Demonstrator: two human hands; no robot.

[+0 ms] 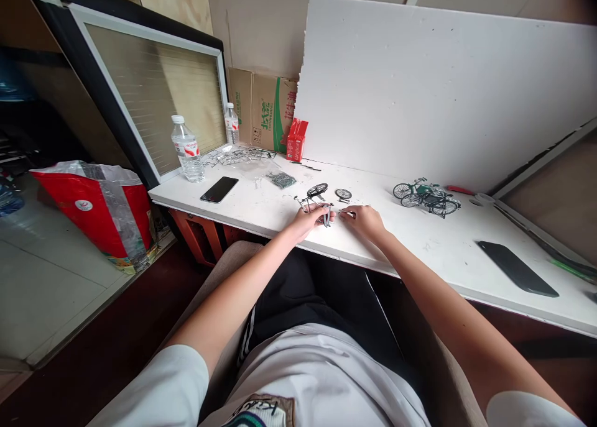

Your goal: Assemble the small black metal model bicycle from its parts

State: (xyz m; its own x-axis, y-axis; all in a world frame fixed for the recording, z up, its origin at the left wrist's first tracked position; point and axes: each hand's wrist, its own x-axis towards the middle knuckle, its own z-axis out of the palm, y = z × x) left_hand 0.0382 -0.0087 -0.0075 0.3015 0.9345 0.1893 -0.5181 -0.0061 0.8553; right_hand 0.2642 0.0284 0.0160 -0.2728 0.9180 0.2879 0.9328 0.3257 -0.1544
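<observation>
Near the table's front edge my left hand (pixel 308 219) is closed round the frame of a partly built model bicycle (pixel 310 202). One spoked wheel (pixel 318 189) sits on it, and its fork end points towards my right hand. My right hand (pixel 365 219) is just to the right, thumb and fingertips pinched together low over the tabletop; whatever is between them is too small to make out. Beyond the hands lies a loose spoked wheel (pixel 343 194), with small dark parts beside it.
Finished model bicycles (pixel 426 197) stand at the right. Phones lie at left (pixel 219 189) and right (pixel 517 268). At the back left are water bottles (pixel 188 150), black sprue frames (pixel 242 156), a bagged parts packet (pixel 282 179) and a red box (pixel 296 140). A white board (pixel 420 91) stands behind.
</observation>
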